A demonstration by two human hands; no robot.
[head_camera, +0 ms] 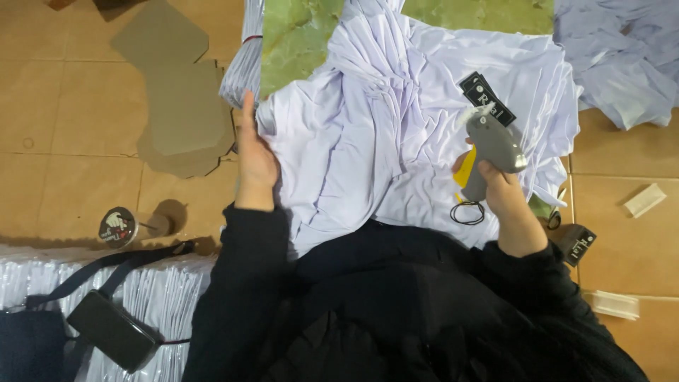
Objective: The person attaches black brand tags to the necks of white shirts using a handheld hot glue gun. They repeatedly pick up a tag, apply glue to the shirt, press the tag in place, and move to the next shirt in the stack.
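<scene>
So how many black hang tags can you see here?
2. One black hang tag lies on the white garment just above the tagging gun; another black tag lies on the floor by the right wrist. Others may be hidden under fabric.

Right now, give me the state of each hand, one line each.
Left hand: open, flat against the edge of the white cloth, holding nothing.
Right hand: closed around the grey tag gun.
</scene>
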